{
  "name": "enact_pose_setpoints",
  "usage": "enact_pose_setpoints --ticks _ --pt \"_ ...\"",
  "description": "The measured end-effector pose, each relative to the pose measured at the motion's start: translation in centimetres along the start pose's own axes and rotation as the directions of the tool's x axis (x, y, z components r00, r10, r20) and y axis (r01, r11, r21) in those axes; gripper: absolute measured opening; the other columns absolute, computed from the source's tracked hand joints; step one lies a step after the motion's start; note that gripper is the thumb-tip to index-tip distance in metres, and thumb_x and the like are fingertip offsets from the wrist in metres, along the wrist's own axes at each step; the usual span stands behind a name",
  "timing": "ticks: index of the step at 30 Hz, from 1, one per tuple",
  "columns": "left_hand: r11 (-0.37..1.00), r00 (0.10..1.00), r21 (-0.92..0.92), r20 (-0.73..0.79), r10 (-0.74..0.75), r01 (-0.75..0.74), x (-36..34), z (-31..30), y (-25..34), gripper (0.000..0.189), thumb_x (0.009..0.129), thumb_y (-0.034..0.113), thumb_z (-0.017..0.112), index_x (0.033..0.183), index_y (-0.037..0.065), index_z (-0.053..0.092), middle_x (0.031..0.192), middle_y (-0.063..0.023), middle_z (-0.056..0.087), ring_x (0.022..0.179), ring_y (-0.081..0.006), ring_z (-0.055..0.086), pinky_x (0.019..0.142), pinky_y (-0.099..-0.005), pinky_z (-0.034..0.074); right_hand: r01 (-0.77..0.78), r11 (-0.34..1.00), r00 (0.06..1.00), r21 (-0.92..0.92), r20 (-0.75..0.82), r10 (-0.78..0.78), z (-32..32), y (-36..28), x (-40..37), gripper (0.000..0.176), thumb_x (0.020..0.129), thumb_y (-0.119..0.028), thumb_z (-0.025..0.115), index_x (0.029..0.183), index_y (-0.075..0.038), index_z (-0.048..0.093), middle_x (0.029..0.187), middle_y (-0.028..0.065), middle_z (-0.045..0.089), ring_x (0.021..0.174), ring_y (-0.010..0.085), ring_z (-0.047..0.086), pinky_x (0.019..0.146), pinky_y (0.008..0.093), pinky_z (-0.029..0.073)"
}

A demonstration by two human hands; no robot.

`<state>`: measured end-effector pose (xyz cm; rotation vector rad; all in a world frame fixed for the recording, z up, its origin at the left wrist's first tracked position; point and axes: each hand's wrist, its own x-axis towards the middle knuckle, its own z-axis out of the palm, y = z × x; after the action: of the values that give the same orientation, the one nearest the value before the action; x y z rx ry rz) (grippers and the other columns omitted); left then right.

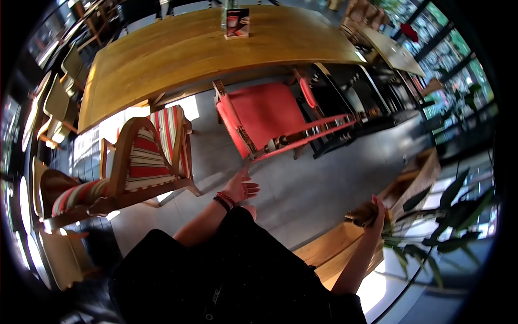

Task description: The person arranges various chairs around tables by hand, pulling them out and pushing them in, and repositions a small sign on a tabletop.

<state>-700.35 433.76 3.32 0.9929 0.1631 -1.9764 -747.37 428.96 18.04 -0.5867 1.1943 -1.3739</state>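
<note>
My left hand (242, 189), with dark and red bracelets at its wrist, is held out with its fingers apart and nothing in them. It is just below the near corner of a red-padded wooden armchair (264, 113), overlapping its edge in this view. Over on the right, my right hand (376, 216) is around a rounded, dark brown and gold thing (361, 215); I cannot tell its kind. That thing shows beside the palm, above a long wooden planter box (329, 245).
A long wooden table (178, 51) carries a small menu stand (237, 24). Left stands a striped armchair (148, 154). Black chairs (372, 94) line the table's right side. Leafy plants (448, 216) lean in at the right. Grey floor (280, 189) lies between.
</note>
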Motion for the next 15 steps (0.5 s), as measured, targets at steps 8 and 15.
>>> enact_pose_setpoints --ticks 8,15 --pt "0.960 0.999 -0.279 0.032 -0.015 0.023 10.7 5.2 3.9 0.097 0.071 0.052 0.064 0.132 0.005 0.004 0.110 -0.0207 0.047 0.096 -0.0340 0.055 0.083 -0.0505 0.044 0.066 0.974 0.998 -0.217 0.009 -0.066 9.8 -5.3 15.7 0.039 0.082 -0.034 0.058 0.110 -0.008 0.055 0.090 0.0065 0.057 0.083 0.0181 0.055 0.074 0.0297 0.047" --pt "0.977 0.965 -0.163 -0.244 0.094 -0.136 13.5 8.2 6.0 0.023 0.077 0.028 0.063 0.085 0.007 0.057 0.071 -0.0034 0.055 0.063 -0.0179 0.055 0.053 -0.0358 0.050 -0.057 0.914 0.998 -0.402 0.009 0.067 11.1 -8.0 29.1 0.052 0.078 -0.045 0.061 0.112 -0.007 0.047 0.091 0.0073 0.057 0.072 0.0184 0.056 0.064 0.0332 0.050"
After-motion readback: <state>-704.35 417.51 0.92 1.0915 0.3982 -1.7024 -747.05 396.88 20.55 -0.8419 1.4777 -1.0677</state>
